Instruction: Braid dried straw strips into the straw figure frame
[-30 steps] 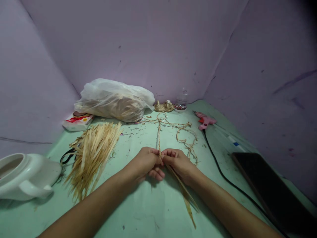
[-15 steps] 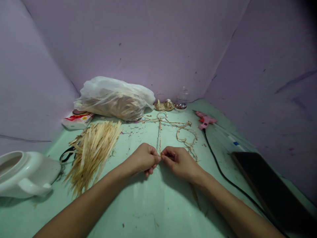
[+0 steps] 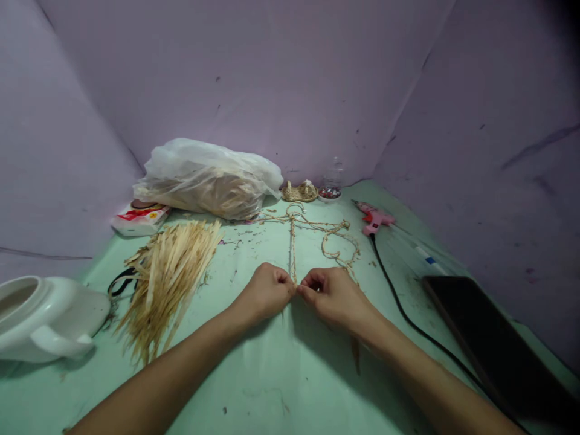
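Observation:
A thin twisted straw cord (image 3: 292, 248) runs down the middle of the green table to my fingertips. My left hand (image 3: 273, 290) is closed on the cord's near end, thumb against curled fingers. Right beside it, my right hand (image 3: 330, 297) pinches the same end between thumb and forefinger. More knotted cord (image 3: 341, 238) lies in loops beyond my right hand. Under my right wrist a brown strip (image 3: 356, 356) hangs down.
Dry straw strips (image 3: 174, 272) and a white pot (image 3: 49, 317) lie left. Behind are a plastic bag (image 3: 212, 181), a small box (image 3: 141, 219), a woven piece (image 3: 299, 192) and a bead dish (image 3: 330, 194). A pink glue gun (image 3: 376, 219) and dark phone (image 3: 493, 344) lie right.
My left hand's lower fingers have curled in under the palm. Both hands have shifted very slightly right, still pinching the cord, and the brown strip under my right wrist has moved a little.

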A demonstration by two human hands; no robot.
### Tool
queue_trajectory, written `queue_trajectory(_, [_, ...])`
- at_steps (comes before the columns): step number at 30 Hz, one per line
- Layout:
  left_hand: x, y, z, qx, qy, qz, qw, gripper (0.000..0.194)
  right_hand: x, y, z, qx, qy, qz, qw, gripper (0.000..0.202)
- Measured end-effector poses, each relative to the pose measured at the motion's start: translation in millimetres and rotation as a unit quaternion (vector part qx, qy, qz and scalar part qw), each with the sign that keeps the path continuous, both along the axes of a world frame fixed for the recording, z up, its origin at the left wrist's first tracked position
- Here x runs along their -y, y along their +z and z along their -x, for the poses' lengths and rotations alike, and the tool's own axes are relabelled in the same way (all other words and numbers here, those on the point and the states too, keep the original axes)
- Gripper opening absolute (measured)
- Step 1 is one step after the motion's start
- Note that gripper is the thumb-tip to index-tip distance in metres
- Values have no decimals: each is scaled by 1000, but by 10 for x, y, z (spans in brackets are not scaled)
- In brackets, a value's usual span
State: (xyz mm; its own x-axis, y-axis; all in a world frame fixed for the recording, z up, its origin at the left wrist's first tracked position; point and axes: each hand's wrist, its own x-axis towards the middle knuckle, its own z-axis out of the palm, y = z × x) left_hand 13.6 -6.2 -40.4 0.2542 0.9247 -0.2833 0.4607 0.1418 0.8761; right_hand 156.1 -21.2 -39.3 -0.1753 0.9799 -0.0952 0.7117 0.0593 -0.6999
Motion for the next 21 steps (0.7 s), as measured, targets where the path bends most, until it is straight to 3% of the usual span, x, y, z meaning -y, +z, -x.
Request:
queue_trajectory(7, [49, 86, -58, 121, 94, 160, 975, 11, 239, 59, 195, 163, 31, -92, 982, 18])
queue_trajectory(13, [43, 87, -55, 121, 98, 153, 976, 7, 376, 30, 299, 238, 63, -111, 963, 26])
queue_trajectory(16, [28, 93, -31, 103, 78, 164, 978, 5, 327, 121, 231, 187, 96, -72, 975, 20])
queue_trajectory(18, [18, 106, -7, 90, 58, 167, 980, 4, 232, 209, 130, 103, 98, -1, 990, 15])
queue_trajectory(21, [4, 117, 27, 77, 23, 170, 982, 4, 62, 304, -16, -103, -20, 76, 992, 19])
